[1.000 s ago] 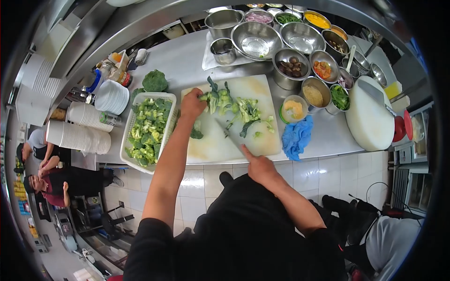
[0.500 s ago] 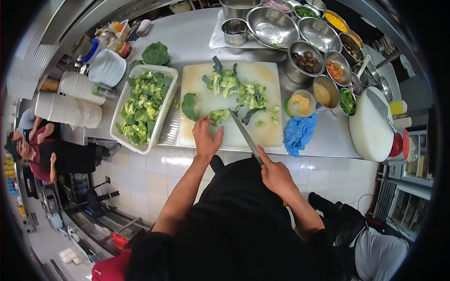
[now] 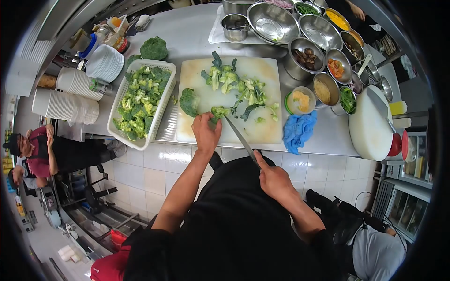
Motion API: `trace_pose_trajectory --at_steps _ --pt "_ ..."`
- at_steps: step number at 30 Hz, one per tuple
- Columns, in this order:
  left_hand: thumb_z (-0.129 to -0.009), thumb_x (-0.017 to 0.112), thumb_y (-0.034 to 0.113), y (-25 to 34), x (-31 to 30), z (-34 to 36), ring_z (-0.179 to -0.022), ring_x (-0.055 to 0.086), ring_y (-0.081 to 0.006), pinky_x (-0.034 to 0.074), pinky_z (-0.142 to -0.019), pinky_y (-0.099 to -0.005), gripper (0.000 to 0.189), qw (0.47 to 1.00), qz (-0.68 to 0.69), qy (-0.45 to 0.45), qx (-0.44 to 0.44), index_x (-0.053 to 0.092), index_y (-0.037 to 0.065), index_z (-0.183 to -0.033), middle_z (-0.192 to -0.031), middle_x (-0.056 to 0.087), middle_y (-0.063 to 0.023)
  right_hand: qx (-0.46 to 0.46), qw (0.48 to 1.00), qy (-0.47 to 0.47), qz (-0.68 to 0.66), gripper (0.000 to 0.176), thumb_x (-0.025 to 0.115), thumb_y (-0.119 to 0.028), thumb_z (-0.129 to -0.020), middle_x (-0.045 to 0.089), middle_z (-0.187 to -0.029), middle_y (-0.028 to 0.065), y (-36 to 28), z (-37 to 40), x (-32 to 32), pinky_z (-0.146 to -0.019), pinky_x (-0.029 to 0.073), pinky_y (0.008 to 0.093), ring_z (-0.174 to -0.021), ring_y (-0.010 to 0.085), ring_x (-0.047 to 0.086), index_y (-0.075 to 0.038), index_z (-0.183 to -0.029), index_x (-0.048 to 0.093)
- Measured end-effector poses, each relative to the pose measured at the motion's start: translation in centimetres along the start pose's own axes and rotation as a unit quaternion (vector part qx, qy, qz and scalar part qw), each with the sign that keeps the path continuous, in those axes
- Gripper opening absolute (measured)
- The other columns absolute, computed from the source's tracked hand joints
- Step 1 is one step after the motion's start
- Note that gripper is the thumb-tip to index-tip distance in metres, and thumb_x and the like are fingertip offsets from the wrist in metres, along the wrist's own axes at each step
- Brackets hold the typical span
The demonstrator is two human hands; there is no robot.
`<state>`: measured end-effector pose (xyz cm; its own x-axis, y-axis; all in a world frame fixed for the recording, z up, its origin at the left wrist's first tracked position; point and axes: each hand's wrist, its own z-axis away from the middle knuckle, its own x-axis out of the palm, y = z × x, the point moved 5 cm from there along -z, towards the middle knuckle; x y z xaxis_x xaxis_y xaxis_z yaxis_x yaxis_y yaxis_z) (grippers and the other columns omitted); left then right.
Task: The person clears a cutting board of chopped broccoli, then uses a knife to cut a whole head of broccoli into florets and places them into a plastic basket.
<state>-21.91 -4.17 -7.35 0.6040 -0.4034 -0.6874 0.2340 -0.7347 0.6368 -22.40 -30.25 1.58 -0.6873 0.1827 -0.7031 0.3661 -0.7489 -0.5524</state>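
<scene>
My left hand [image 3: 206, 132] is closed at the front of the white cutting board [image 3: 197, 70], its fingers on a small broccoli floret [image 3: 220, 112]. In my right hand [image 3: 275, 177] is a long kitchen knife [image 3: 242, 138], its tip beside that floret. A larger broccoli piece [image 3: 189, 102] lies at the board's left side. Leafy broccoli stalks [image 3: 228, 79] and cut trimmings [image 3: 253, 92] lie towards the back and middle of the board.
Left of the board is a white basket [image 3: 166, 104] of broccoli florets, with a whole broccoli head [image 3: 153, 48] behind it. Metal bowls [image 3: 273, 23] of ingredients line the back right. A blue cloth [image 3: 300, 131] lies right of the board. Co-workers stand at left and lower right.
My left hand, spread before, has closed on the small floret. The knife tip has shifted slightly left and down. The co-worker at left has changed posture.
</scene>
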Motion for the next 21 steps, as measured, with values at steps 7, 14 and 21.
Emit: trace_pose_trajectory --at_steps 7,14,21 --pt "-0.070 0.078 0.008 -0.1 -0.3 0.0 -0.098 0.055 -0.0344 0.040 -0.084 -0.0438 0.045 0.999 0.020 -0.042 -0.002 0.058 0.009 -0.110 -0.103 0.061 -0.0125 -0.014 0.999 0.014 -0.028 0.075 0.053 -0.010 -0.087 0.064 -0.070 0.0239 1.0 -1.9 1.6 -0.069 0.052 0.0537 -0.066 0.0427 0.063 -0.023 -0.153 0.021" --pt "-0.072 0.077 0.010 -0.1 -1.7 -0.6 -0.082 0.059 -0.0300 0.048 -0.076 -0.0401 0.040 0.994 0.071 -0.076 -0.024 0.062 0.006 -0.109 -0.093 0.061 -0.0135 0.017 1.000 -0.002 -0.017 0.068 0.050 -0.011 -0.090 0.061 -0.069 0.0253 1.1 -1.5 0.5 -0.067 0.052 0.0518 -0.065 0.0449 0.061 -0.026 -0.152 0.026" --pt "-0.073 0.080 0.014 -0.7 -2.6 -0.1 -0.074 0.056 -0.0241 0.050 -0.070 -0.0361 0.040 0.991 0.045 -0.097 -0.076 0.064 0.009 -0.109 -0.083 0.056 -0.0096 -0.011 0.998 -0.005 0.063 0.072 0.055 -0.010 -0.085 0.063 -0.070 0.0200 -0.7 0.6 1.4 -0.065 0.053 0.0494 -0.065 0.0384 0.064 -0.025 -0.151 0.031"
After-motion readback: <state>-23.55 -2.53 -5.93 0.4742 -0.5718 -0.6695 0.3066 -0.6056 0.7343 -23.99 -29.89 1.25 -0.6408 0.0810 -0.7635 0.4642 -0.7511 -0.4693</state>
